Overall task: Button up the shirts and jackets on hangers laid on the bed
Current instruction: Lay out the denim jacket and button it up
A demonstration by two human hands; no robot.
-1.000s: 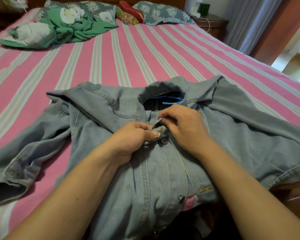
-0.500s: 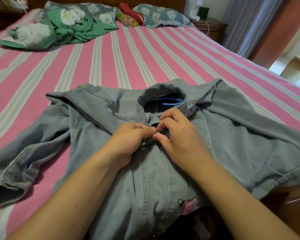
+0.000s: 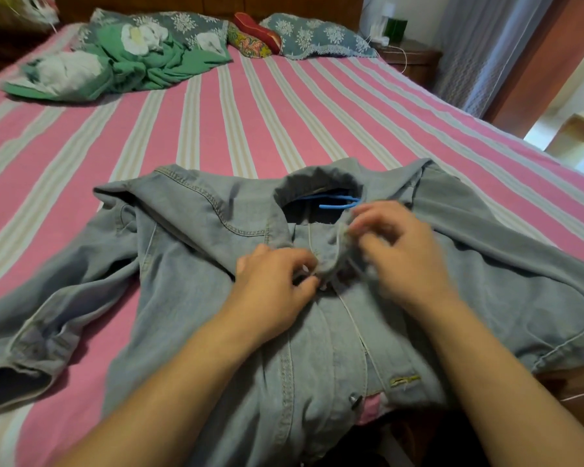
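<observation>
A light blue denim jacket (image 3: 189,251) lies front up across the near part of the striped bed, its sleeves spread to both sides. A blue hanger (image 3: 338,203) shows inside the neck opening. My left hand (image 3: 273,291) pinches the left front edge just below the collar. My right hand (image 3: 402,251), blurred by motion, grips the bunched right edge of the placket near the collar. The two hands sit close together over the top of the front opening. A metal button (image 3: 355,401) is visible lower on the front.
The pink and beige striped bedspread (image 3: 250,123) stretches away behind the jacket. A crumpled green and white cloth (image 3: 122,65) and patterned pillows (image 3: 311,37) lie at the headboard. A wooden nightstand (image 3: 408,62) and a curtain (image 3: 486,52) stand at the right.
My right hand has lifted up and to the right, pulling the placket edge with it. My left hand has stayed on the left edge. The view has shifted slightly.
</observation>
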